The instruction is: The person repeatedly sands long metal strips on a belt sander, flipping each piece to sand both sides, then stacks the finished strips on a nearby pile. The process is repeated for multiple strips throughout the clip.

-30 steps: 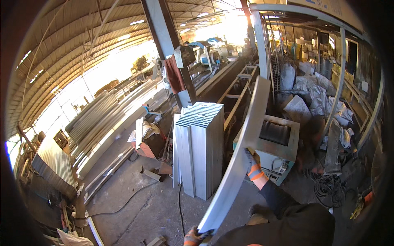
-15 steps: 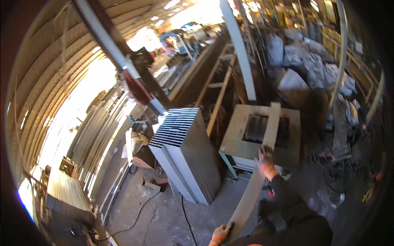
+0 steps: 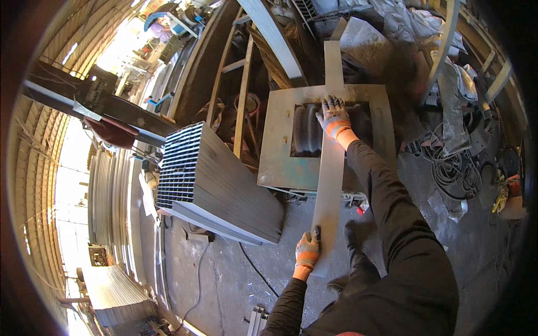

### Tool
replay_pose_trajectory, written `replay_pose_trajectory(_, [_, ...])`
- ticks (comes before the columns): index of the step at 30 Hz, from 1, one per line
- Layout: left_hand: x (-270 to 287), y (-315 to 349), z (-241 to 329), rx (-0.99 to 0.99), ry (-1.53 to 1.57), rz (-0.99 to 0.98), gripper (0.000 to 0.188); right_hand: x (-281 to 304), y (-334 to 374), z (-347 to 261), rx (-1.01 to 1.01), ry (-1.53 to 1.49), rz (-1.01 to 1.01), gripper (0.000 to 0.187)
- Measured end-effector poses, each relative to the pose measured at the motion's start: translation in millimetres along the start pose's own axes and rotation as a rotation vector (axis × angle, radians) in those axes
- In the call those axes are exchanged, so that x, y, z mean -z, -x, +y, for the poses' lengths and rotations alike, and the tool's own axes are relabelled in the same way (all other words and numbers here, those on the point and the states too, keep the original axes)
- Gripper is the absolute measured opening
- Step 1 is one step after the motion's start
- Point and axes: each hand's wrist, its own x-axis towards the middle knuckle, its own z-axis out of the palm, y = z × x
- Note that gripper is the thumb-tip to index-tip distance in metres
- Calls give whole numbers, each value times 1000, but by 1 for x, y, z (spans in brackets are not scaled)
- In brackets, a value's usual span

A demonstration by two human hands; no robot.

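Note:
A long flat metal strip lies across a square, worn metal-topped machine, running over a dark, rounded surface set in its opening. Its far end sticks out beyond the machine's back edge; the near end reaches toward my body. Both my hands wear grey gloves with orange bands. Near the strip's close end, my left hand grips the left edge, thumb on top. Farther along, over the opening, my right hand lies flat on the strip with fingers stretched forward.
Left of the machine stands a tall stack of grey metal channels. A black cable runs over the floor. Coiled hoses lie at the right. A yellow rail frame and a slanting post rise behind. My leg is beside the strip.
The strip has slid forward, its far end now past the machine's back edge. My left hand has come closer to the machine with it. My view has turned and tipped downward.

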Motion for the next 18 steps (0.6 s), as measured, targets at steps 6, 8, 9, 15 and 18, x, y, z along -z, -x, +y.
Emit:
replay_pose_trajectory(6, [4,74,-50,-44,49,2,73,33,88,-33,-22,-16,-50,74])
replay_pose_trajectory(8, [3,109,-82,-54,35,-4,72,50,128,-47,-17,-22,-95,74])
replay_pose_trajectory(9, [2,127,-100,-54,50,0,67,57,150,-56,-13,-28,-110,75])
replay_pose_trajectory(15, [9,249,-222,-103,-3,-36,58,101,298,-118,28,-104,54,73])
replay_pose_trajectory(18, [8,314,-289,-178,-64,-18,53,122,375,-148,29,-108,39,73])
